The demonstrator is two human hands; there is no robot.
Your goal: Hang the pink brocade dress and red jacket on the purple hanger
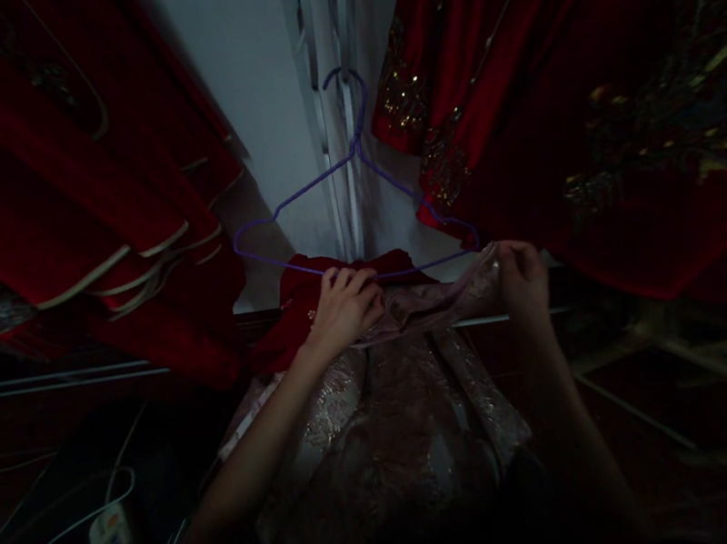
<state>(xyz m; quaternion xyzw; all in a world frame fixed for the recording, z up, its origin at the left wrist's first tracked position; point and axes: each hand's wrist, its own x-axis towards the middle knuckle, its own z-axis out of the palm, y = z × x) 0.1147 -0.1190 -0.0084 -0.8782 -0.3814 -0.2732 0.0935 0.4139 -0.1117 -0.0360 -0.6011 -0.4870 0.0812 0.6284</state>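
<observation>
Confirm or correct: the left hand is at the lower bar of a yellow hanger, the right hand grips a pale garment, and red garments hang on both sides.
The hanger is purple, not yellow, as the head view shows. The rest stands: left hand at its lower bar, right hand gripping the pale garment, red garments on both sides.

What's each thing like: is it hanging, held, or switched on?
Purple wire hanger: hook up, shoulders bare
Pale pink, shiny cloth garment: draped, upper edge held
Left grip: curled at the hanger's bottom bar
Right grip: pinching the garment's edge
Red pale-trimmed cloth, left: hanging in folds
Red gold-decorated cloth, right: hanging in folds
White oblong plastic power strip: on or off, unclear
</observation>
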